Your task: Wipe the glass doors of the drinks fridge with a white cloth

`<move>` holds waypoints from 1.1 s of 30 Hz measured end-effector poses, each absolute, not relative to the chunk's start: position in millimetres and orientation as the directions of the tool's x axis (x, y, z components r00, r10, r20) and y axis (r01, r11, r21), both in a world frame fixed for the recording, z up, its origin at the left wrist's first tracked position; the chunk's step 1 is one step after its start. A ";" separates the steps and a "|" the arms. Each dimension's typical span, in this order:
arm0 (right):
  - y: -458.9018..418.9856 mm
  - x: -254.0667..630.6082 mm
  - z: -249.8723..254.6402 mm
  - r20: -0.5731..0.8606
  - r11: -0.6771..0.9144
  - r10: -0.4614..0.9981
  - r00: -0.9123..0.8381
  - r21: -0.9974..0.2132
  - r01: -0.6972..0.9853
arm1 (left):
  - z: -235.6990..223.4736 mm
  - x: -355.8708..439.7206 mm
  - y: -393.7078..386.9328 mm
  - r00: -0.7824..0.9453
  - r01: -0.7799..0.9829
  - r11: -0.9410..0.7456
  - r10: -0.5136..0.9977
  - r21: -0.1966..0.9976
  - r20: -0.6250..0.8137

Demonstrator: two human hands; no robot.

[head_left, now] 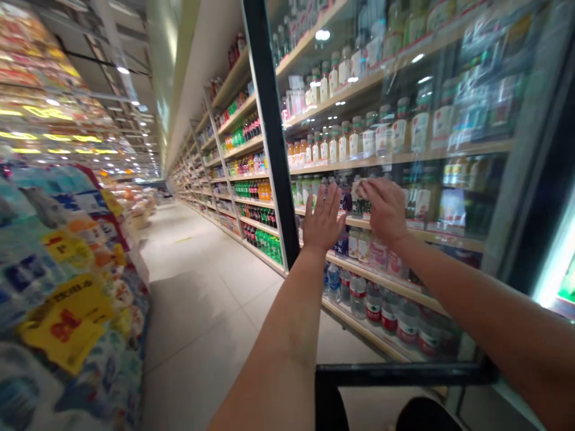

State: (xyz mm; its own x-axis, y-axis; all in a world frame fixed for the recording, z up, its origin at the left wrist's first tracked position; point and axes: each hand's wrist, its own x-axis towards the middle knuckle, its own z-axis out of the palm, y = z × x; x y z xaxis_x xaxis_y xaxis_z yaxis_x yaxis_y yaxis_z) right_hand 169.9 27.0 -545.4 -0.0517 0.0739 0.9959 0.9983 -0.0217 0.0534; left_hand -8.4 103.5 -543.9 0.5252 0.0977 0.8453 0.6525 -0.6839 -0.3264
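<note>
A glass door with a black frame (pixel 272 137) stands in front of me, and drink bottles (pixel 359 140) on shelves show through it. My left hand (pixel 323 220) lies flat on the glass with its fingers spread and holds nothing. My right hand (pixel 386 209) is beside it at the same height, fingers curled. It presses a small pale crumpled wad (pixel 358 189), cloth or paper, against the glass. Both forearms reach in from the lower right.
Long shelves of bottles (pixel 251 197) run down the right side of the aisle. A tiled floor (pixel 197 287) stretches ahead. On the left stands a stack of wrapped packs with yellow price tags (pixel 67 323). The door's lower bar (pixel 404 375) is near my body.
</note>
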 end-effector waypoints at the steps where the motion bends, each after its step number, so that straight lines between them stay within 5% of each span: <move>1: 27.6 172.2 -540.5 0.998 -0.007 0.037 -0.046 0.046 0.999 | -544.6 -8.5 103.4 0.524 0.661 -0.673 0.098 -0.332 0.846; 5: 26.9 174.7 -541.6 0.997 0.021 -0.074 -0.032 0.034 0.999 | -546.8 -8.4 102.6 0.522 0.688 -0.633 0.093 -0.354 0.848; 9: 20.7 178.6 -548.4 0.995 0.002 0.025 -0.092 0.092 0.996 | -547.2 -8.4 101.1 0.518 0.696 -0.621 0.085 -0.361 0.851; 16: 21.9 194.8 -526.2 0.987 -0.004 -0.152 0.052 -0.053 0.999 | -546.5 -9.4 98.9 0.523 0.700 -0.617 0.100 -0.360 0.846; 21: 20.1 194.4 -535.4 0.998 0.023 -0.053 0.019 -0.018 1.000 | -547.1 -8.1 101.9 0.522 0.698 -0.615 0.084 -0.368 0.849; 27: 21.9 207.2 -494.0 0.989 0.003 -0.125 0.080 -0.080 0.997 | -548.4 -6.6 107.3 0.510 0.701 -0.601 0.046 -0.384 0.859; 33: 12.0 207.5 -527.0 1.000 -0.022 -0.002 -0.010 0.010 1.000 | -548.7 -8.1 103.8 0.500 0.699 -0.602 0.024 -0.386 0.866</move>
